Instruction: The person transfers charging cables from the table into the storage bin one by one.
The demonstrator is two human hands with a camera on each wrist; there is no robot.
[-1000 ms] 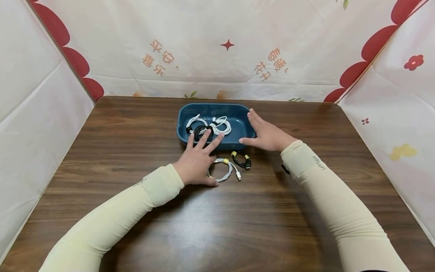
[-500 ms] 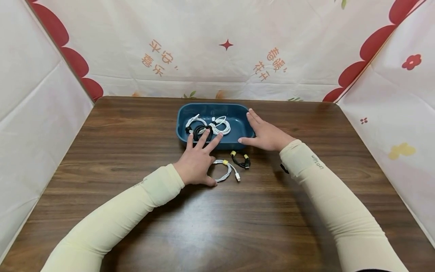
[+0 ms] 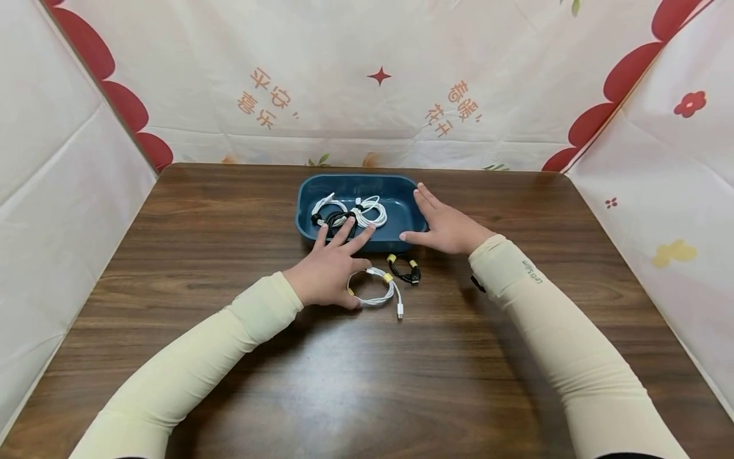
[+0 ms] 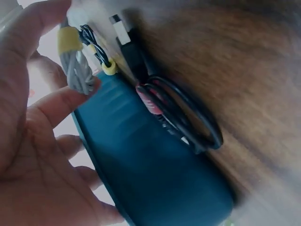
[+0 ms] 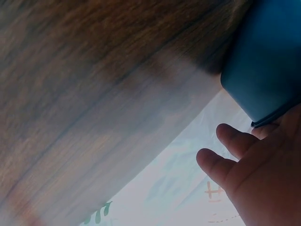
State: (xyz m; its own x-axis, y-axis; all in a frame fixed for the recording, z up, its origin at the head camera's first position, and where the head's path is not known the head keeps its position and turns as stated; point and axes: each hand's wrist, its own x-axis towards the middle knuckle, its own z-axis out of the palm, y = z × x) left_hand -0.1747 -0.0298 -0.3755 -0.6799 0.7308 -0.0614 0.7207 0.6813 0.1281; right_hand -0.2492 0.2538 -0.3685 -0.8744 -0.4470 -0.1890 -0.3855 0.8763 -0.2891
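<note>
In the head view my left hand point(image 3: 325, 273) pinches a coiled white charging cable point(image 3: 375, 301) between thumb and index finger. Yellow ties bind this coil, and its plug hangs down on the right. The other left fingers spread over the front rim of a blue plastic box point(image 3: 395, 246). My right hand point(image 3: 452, 229) lies at the box's right end, fingers spread and thumb over the front rim. Inside the box are two white coiled cables point(image 3: 378, 223) and a black coiled cable point(image 3: 332, 229), the latter partly hidden by left fingertips.
A small black USB cable point(image 3: 415, 277) with yellow ties lies in front of the box. Another black USB cable point(image 4: 136, 61) with a red tie shows beside the box in the left wrist view. The wooden table point(image 3: 367, 382) ends at a white printed curtain point(image 3: 367, 115).
My left hand has shifted slightly left and away from me with the white cable. The cable's plug has swung to point toward me. My right hand stays at the box.
</note>
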